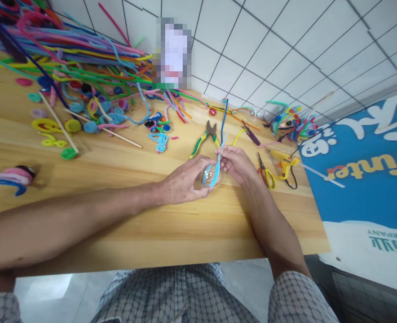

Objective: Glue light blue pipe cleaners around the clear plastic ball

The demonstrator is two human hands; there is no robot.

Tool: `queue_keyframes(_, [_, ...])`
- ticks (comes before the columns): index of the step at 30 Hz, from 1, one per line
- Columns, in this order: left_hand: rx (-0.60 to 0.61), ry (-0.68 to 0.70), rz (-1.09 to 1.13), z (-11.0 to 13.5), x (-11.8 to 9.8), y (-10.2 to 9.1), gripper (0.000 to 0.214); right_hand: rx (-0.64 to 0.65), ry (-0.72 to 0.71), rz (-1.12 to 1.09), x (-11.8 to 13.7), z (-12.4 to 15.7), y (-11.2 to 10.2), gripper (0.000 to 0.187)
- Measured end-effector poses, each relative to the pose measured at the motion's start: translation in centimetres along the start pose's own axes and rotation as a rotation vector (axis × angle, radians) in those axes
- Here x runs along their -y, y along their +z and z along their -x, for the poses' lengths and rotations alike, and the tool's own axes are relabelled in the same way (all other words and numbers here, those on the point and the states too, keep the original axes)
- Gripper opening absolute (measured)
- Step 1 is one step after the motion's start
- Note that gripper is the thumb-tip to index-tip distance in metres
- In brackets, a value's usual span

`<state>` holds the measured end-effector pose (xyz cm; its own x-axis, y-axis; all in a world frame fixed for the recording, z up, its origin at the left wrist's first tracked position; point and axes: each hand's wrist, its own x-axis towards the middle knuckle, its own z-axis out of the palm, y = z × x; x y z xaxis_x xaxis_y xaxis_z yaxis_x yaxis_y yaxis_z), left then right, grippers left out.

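Over the wooden table (124, 224), my left hand (181, 181) is curled round a clear plastic ball (215, 176). A light blue pipe cleaner (216, 168) runs across the ball. My right hand (237, 163) pinches the upper end of that pipe cleaner just right of the ball. Both hands sit close together near the table's middle right.
Pliers with green-yellow handles (205, 137) lie just beyond the hands. Scissors (266, 172) and a yellow glue gun (284, 163) lie to the right. A big pile of coloured pipe cleaners (73, 49), coils and sticks fills the far left. A blue banner (363, 170) borders the right edge.
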<state>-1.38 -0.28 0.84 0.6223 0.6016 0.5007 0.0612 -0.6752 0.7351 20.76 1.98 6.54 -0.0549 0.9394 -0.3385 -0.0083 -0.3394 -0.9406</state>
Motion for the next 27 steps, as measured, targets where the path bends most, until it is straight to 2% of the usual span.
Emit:
queue_keyframes(9, [-0.075, 0.107, -0.056, 0.2, 0.0, 0.2, 0.072, -0.016, -0.044, 0.003, 0.0, 0.6, 0.8, 0.050])
queue_keyframes(16, [-0.064, 0.114, -0.082, 0.4, -0.5, 0.2, 0.083, -0.017, -0.049, 0.010, 0.4, 1.2, 1.4, 0.047])
queue_keyframes(22, [-0.054, 0.124, -0.111, 0.6, -0.4, 0.2, 0.079, -0.010, -0.055, -0.002, 0.3, 1.4, 1.6, 0.051])
queue_keyframes(27, [-0.088, 0.202, -0.161, 0.8, -0.5, 0.4, 0.083, 0.005, -0.056, 0.001, 0.2, 1.4, 1.8, 0.049])
